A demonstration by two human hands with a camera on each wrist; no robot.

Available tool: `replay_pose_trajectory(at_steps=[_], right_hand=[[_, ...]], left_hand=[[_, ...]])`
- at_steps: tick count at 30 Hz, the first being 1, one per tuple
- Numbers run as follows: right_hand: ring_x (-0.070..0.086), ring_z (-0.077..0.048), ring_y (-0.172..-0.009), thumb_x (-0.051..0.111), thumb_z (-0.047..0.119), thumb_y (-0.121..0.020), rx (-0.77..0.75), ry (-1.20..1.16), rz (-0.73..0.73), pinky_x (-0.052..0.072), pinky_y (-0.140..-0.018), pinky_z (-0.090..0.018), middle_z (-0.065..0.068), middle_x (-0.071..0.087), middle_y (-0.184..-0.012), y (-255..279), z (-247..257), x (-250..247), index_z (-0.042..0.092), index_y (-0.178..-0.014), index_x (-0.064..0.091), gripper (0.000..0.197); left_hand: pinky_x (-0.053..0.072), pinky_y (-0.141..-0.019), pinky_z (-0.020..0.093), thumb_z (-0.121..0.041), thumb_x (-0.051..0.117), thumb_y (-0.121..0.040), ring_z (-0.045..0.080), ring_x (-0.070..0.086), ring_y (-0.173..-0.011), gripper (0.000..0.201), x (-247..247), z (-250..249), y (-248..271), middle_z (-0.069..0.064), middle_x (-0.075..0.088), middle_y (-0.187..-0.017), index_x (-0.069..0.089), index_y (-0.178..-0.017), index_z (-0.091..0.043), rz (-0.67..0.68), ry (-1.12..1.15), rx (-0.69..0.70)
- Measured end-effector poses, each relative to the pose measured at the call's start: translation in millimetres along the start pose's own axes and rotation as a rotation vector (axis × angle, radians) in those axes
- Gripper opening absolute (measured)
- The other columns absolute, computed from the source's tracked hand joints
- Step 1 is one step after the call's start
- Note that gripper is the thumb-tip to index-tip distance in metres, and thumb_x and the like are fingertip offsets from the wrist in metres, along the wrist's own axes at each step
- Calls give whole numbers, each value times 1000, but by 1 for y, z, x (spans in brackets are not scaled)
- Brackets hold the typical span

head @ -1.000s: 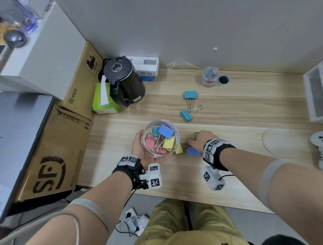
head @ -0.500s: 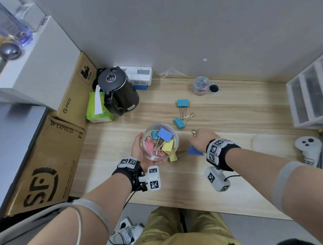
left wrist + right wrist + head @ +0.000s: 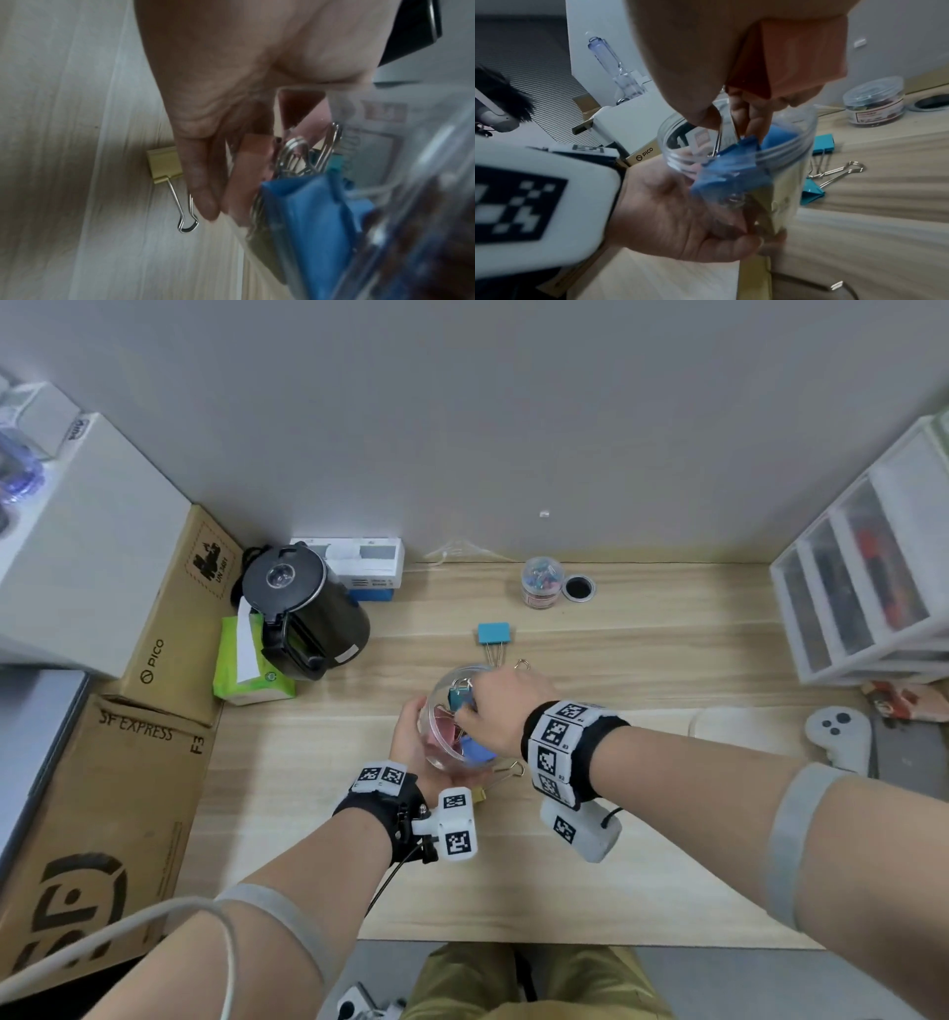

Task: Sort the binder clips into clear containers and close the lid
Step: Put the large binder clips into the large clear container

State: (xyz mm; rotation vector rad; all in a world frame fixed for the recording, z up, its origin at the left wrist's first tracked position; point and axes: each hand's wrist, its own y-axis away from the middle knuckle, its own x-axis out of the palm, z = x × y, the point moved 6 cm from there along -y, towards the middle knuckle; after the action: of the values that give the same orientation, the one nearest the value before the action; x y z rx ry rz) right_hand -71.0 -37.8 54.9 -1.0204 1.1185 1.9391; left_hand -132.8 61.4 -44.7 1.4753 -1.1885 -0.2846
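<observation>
My left hand (image 3: 409, 734) grips a clear round container (image 3: 436, 711) just above the wooden table (image 3: 642, 660); it holds several pink, yellow and teal binder clips. My right hand (image 3: 470, 711) reaches into its mouth and pinches the wire handles of a blue clip (image 3: 731, 168), which hangs inside the container (image 3: 795, 142). A yellow clip (image 3: 164, 164) lies on the table under the left hand. Two teal clips lie beyond the container: one (image 3: 494, 633) in full view, the other (image 3: 811, 192) mostly hidden in the head view. A clear lid (image 3: 729, 724) lies to the right.
A small lidded jar of clips (image 3: 542, 582) stands at the back beside a desk grommet (image 3: 579, 588). A black kettle (image 3: 303, 613), a tissue pack (image 3: 246, 670) and cardboard boxes (image 3: 102, 814) crowd the left. Plastic drawers (image 3: 862, 588) and a white controller (image 3: 839, 737) sit right.
My right hand picked the blue clip up off the table and carried it left into the container. The yellow clip stayed on the table. The left hand kept its hold.
</observation>
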Motion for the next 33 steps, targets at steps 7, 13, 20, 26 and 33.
replay_pose_trajectory(at_steps=[7,13,20,26,33], right_hand=[[55,-25,-65,54,18,-87,-49,28,220,37,-50,-25,-4,51,-66,2,-7,14,13,-66,45,23],[56,-25,-66,57,18,-86,-41,76,234,39,-52,-26,-3,54,-68,1,-7,11,14,-69,48,20],[51,-22,-58,53,19,-87,0,-34,156,38,-50,-27,-4,53,-64,-2,-9,1,12,-69,51,19],[53,-26,-71,42,22,-96,-24,-372,154,40,-60,-33,-5,54,-75,-9,1,7,14,-77,44,22],[52,-20,-61,60,30,-92,192,-739,19,45,-60,-33,-7,56,-63,-13,-13,5,-1,-75,69,37]], left_hand=[[45,-104,60,-66,50,-85,43,62,-118,72,-1,10,1,21,70,-122,67,-130,-12,-28,-14,-37],[53,-90,54,-68,49,-86,41,67,-102,70,-4,6,-3,22,74,-111,69,-122,-12,-89,-45,-17],[41,-105,65,-65,60,-79,42,62,-120,68,-7,9,-9,19,70,-124,71,-122,-13,-55,22,-24],[38,-107,65,-67,55,-83,42,60,-123,66,0,10,-8,19,70,-125,72,-121,-16,-7,7,0],[54,-92,56,-67,51,-89,39,66,-107,63,-10,7,-8,18,72,-115,68,-118,-14,-93,30,29]])
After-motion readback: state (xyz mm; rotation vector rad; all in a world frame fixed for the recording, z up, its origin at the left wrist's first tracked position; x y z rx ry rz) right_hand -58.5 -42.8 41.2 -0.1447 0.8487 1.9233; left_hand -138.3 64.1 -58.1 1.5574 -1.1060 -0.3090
